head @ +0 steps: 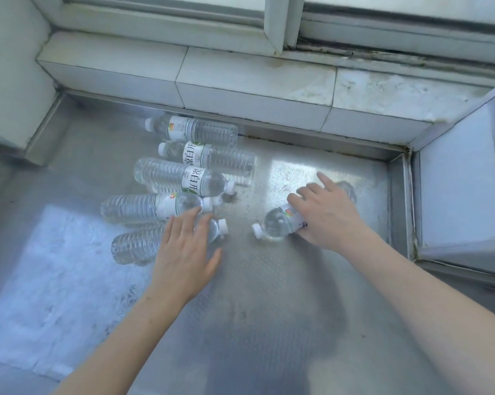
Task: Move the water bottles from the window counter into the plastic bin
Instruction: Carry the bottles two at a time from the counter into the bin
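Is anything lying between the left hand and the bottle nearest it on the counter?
Nothing visible. The left hand already lies over the nearest bottle, fingers straight, not yet curled round it. The right hand rests on a separate bottle. No bin is in view.

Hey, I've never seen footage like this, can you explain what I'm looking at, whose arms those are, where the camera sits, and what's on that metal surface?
There is no machine here. A person wears one wide-angle camera on the head, looking down at their own bare arms. Below is a metal counter under a window, with a tiled ledge behind it. Six clear water bottles lie on their sides. The left hand rests with fairly straight fingers on the nearest bottle of a row of five. The right hand lies over a separate bottle, fingers partly spread; whether it is gripped yet is unclear. No plastic bin is in view.
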